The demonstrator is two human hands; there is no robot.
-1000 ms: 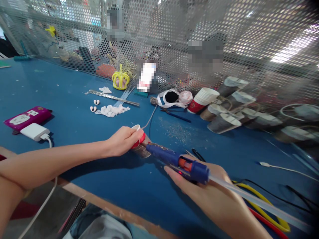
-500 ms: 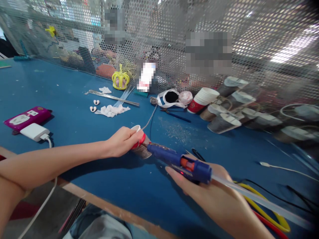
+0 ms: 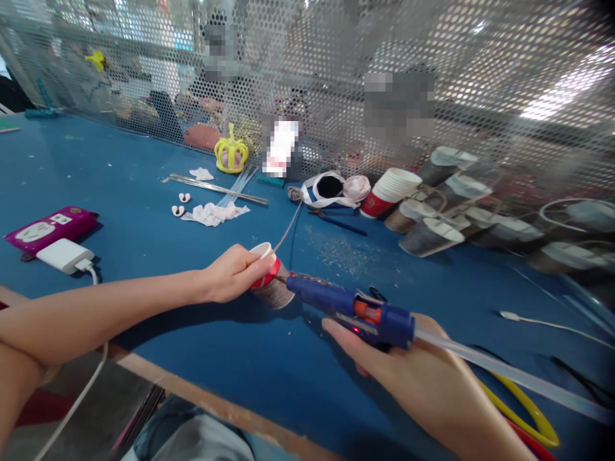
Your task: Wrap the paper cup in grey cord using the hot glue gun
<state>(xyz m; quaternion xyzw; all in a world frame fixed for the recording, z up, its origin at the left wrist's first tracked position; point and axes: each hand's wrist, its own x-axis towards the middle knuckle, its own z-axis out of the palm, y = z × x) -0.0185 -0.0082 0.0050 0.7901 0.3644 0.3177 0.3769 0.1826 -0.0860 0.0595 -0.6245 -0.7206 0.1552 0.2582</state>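
Observation:
My left hand (image 3: 235,272) is closed around a paper cup (image 3: 275,293), tilted on its side with its white rim toward the back. Its upper part is red, and the lower part looks wrapped in grey-brown cord. A strand of grey cord (image 3: 289,225) runs from the cup back to a small ball of cord (image 3: 295,193). In my right hand (image 3: 408,365) is a blue hot glue gun (image 3: 350,307), a red light glowing on its side. Its nozzle meets the cup at the edge of the red band. A long clear glue stick (image 3: 504,371) sticks out behind it.
Stacked paper cups (image 3: 391,191) and several finished-looking wrapped cups (image 3: 432,237) stand at the back right. Dark-handled pliers (image 3: 339,222), a yellow crown (image 3: 231,152), crumpled tissue (image 3: 214,213) and a purple pack (image 3: 50,227) lie about the blue table (image 3: 144,256). Perforated metal mesh (image 3: 317,77) rises behind.
The glue gun and my right hand have shifted slightly right. The cup has turned or tipped a little, so more of its wrapped side shows.

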